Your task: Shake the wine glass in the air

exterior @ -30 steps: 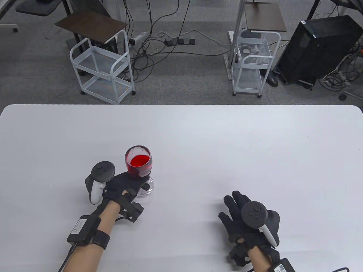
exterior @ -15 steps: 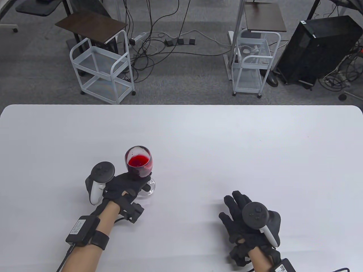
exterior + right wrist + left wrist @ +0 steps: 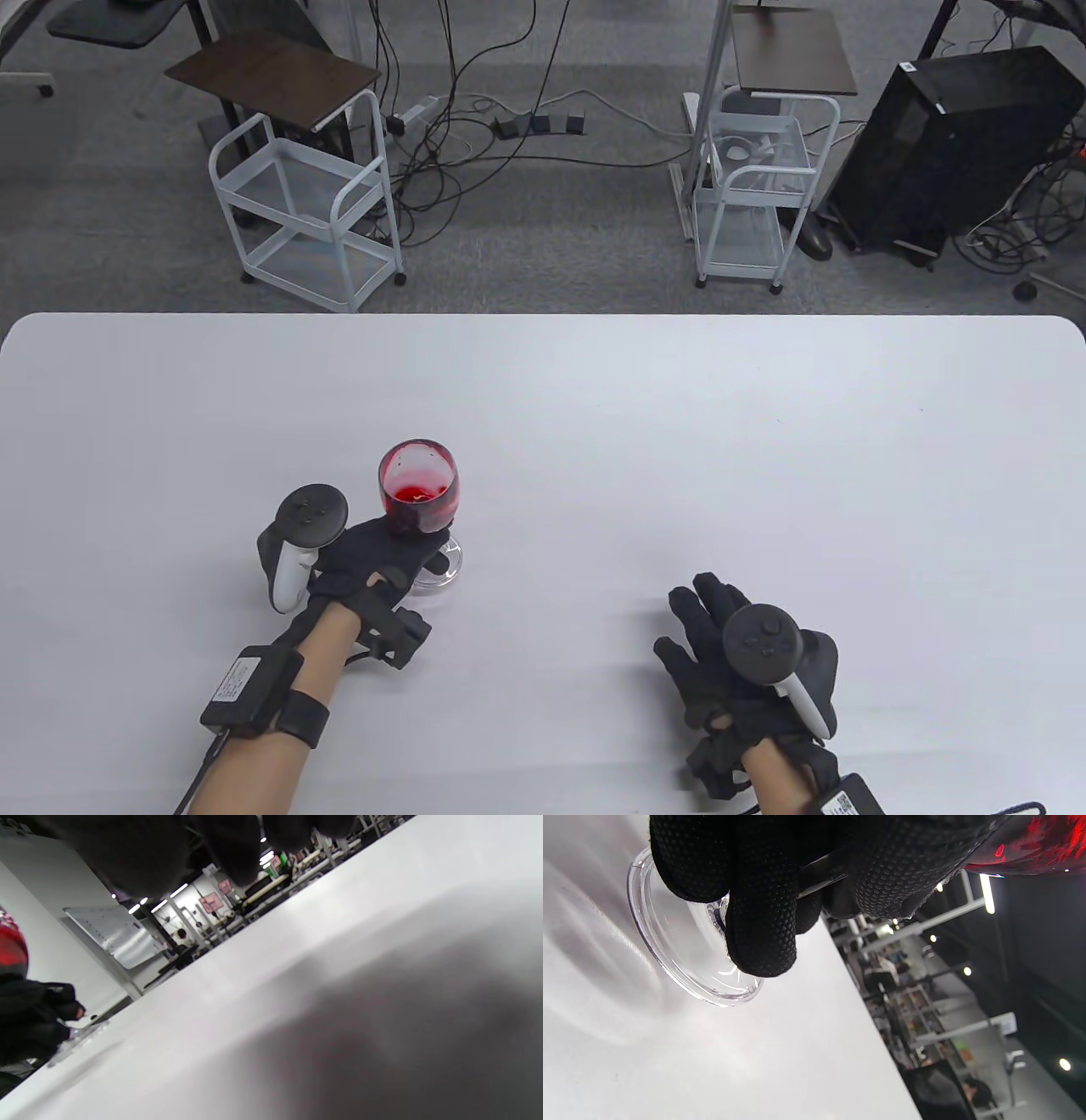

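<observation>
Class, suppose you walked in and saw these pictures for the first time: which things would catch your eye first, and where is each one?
The wine glass with bright red liquid stands out on the left of the white table, its stem gripped by the black-gloved left hand. The right hand lies spread on the table near the front right, holding nothing. Behind the table, two white carts stand among tangled floor cables.

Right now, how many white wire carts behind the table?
2. One cart stands on the floor beyond the table's far left, the other cart beyond its far right. Others may sit outside the frame.
</observation>
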Demonstrator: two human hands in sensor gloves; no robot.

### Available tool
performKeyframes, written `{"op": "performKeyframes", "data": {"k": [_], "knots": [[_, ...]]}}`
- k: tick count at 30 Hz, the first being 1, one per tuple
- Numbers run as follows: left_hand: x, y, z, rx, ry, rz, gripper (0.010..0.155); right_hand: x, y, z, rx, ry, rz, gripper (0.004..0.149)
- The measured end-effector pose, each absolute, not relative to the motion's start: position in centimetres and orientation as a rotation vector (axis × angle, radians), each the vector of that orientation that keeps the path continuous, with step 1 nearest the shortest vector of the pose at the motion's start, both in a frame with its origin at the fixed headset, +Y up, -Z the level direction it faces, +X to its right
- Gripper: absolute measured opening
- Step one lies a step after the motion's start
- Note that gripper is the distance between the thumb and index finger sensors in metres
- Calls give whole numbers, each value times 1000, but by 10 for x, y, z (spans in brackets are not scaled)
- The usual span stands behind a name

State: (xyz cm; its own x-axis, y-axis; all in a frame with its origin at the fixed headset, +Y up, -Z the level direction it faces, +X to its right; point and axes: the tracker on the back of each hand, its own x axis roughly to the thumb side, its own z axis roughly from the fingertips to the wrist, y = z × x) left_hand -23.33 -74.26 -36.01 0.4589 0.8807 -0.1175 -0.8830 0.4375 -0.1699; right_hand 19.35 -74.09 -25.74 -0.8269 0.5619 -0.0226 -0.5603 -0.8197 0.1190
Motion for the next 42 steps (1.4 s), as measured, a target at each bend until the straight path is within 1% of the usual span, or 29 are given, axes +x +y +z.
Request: {"op": "performKeyframes", "data": {"k": [3,5,7,10,13,15,16,18,21,23,25,28,31,35,42], "knots": [[-231,-742,-357,-245,-27,1110,44,194,-739,-256,19,143,2536,67],[-238,-740,-361,-218,18,1080,44,193,-740,-257,17,156,2541,67],[-243,-740,-361,-203,31,1114,44,193,-740,-257,13,160,2547,67],[-238,-742,-357,-235,-13,1121,44,193,-739,-256,21,149,2540,67],[-241,-743,-358,-206,21,1097,44,192,-740,-257,19,168,2549,67],[-235,-746,-356,-240,-19,1152,44,192,-739,-256,24,142,2550,67],[-234,-746,-357,-252,-10,1139,44,193,-739,-256,25,140,2545,67],[-236,-745,-359,-220,15,1087,43,193,-740,-257,18,152,2544,67],[-232,-745,-358,-255,-23,1119,44,193,-739,-256,25,137,2545,67],[-238,-743,-362,-231,21,1066,44,192,-739,-256,26,145,2546,67],[-244,-742,-364,-217,44,1113,44,192,-739,-256,24,154,2547,67],[-244,-739,-360,-211,9,1123,44,193,-738,-256,28,134,2543,67],[-247,-738,-358,-192,10,1115,44,192,-739,-257,26,159,2541,67],[-258,-737,-357,-172,38,1150,44,193,-738,-255,24,140,2542,67],[-306,-738,-348,-129,127,1087,44,194,-739,-256,21,148,2539,67]]}}
